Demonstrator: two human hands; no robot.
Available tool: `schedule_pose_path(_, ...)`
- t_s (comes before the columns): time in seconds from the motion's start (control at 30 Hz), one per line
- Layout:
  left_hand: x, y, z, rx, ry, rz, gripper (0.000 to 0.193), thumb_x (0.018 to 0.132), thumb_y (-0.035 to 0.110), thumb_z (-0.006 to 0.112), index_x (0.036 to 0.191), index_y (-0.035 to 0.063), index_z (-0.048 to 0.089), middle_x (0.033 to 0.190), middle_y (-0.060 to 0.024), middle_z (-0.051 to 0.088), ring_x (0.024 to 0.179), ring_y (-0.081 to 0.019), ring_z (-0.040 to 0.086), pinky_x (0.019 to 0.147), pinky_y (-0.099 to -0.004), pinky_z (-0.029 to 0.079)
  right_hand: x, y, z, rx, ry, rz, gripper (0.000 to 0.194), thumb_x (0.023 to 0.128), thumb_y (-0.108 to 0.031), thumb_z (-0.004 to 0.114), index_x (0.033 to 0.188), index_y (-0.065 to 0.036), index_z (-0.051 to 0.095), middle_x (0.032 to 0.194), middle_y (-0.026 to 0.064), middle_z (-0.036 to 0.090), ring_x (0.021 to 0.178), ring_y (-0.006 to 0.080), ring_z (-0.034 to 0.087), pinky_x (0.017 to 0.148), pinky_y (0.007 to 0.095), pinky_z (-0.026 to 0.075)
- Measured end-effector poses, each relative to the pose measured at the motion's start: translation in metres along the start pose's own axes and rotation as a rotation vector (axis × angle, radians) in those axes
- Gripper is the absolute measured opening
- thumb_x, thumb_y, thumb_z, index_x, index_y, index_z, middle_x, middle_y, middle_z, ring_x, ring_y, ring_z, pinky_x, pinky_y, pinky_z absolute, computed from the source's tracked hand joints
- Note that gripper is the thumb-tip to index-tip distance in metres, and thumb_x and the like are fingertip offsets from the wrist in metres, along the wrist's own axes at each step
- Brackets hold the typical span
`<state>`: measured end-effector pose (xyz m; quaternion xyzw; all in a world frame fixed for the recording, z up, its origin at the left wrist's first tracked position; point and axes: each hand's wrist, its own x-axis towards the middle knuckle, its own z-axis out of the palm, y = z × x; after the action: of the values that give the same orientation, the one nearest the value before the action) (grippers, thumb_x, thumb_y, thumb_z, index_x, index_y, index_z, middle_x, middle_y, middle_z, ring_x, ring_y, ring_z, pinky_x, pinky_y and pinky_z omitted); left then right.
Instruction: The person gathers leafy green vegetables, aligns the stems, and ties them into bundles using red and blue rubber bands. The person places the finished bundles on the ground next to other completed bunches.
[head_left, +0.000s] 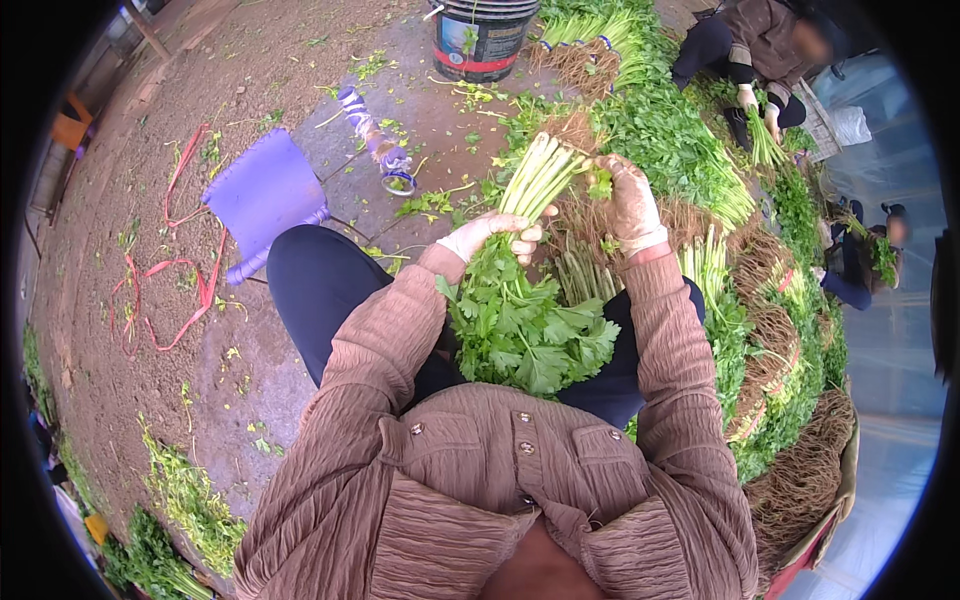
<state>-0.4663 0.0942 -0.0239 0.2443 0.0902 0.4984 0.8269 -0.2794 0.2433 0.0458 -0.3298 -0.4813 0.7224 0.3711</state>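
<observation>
My left hand (495, 232), in a thin pale glove, grips a bunch of celery (532, 322) around its stalks. The pale stalk bases and brown roots point away from me, and the green leaves hang over my lap. My right hand (630, 199), in a soiled pale glove, is beside the root end, its fingertips pinched on a small leafy celery sprig (600, 184). Below my right hand, more celery stalks (585, 274) with roots lie between my knees.
A black bucket (480, 45) stands ahead. Left are a purple sling seat (266, 195), a purple-wrapped roll (379, 142) and red ribbon (184, 300). Piled celery (660, 142) and tied bundles (772, 330) line the right. Two people (765, 60) handle celery there.
</observation>
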Motion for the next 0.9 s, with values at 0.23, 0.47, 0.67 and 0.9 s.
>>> schedule_pose_path(0.23, -0.001, 0.001, 0.002, 0.094, -0.078, -0.035, 0.060, 0.087, 0.026, 0.065, 0.136, 0.0037, 0.040, 0.080, 0.0037, 0.041, 0.064, -0.0063, 0.041, 0.061, -0.0256, 0.038, 0.048, -0.063, -0.032, 0.308, 0.482, -0.436, 0.010, 0.095, -0.007, 0.054, 0.095, 0.001, 0.061, 0.097, 0.0126, 0.062, 0.080, 0.0169, 0.061, 0.077, 0.0278, 0.057)
schedule_pose_path(0.47, -0.001, -0.002, 0.004, 0.029, 0.015, 0.000, 0.058, 0.085, 0.023, 0.067, 0.134, 0.0039, 0.042, 0.083, 0.0031, 0.044, 0.065, -0.0074, 0.043, 0.063, -0.0269, 0.040, -0.001, -0.022, 0.025, -0.881, -0.034, -0.653, 0.022, 0.078, -0.015, 0.077, 0.098, -0.008, 0.068, 0.092, 0.0063, 0.068, 0.087, 0.0213, 0.063, 0.080, 0.0347, 0.050)
schedule_pose_path(0.67, -0.003, 0.002, 0.005, 0.047, -0.007, -0.011, 0.057, 0.083, 0.021, 0.068, 0.131, 0.0030, 0.044, 0.084, 0.0021, 0.047, 0.065, -0.0073, 0.044, 0.064, -0.0268, 0.041, 0.027, -0.027, 0.013, -1.083, 0.198, -0.824, 0.010, 0.084, -0.006, 0.070, 0.094, -0.005, 0.069, 0.084, 0.0042, 0.068, 0.075, 0.0115, 0.061, 0.071, 0.0269, 0.049)
schedule_pose_path(0.9, -0.007, 0.000, 0.006, -0.018, 0.031, 0.044, 0.053, 0.083, 0.021, 0.066, 0.128, 0.0033, 0.045, 0.082, 0.0026, 0.046, 0.064, -0.0069, 0.044, 0.063, -0.0252, 0.040, -0.003, -0.021, 0.014, -0.463, 0.139, -0.262, 0.019, 0.093, -0.017, 0.063, 0.104, -0.002, 0.067, 0.087, 0.0048, 0.070, 0.069, 0.0133, 0.065, 0.061, 0.0238, 0.051)
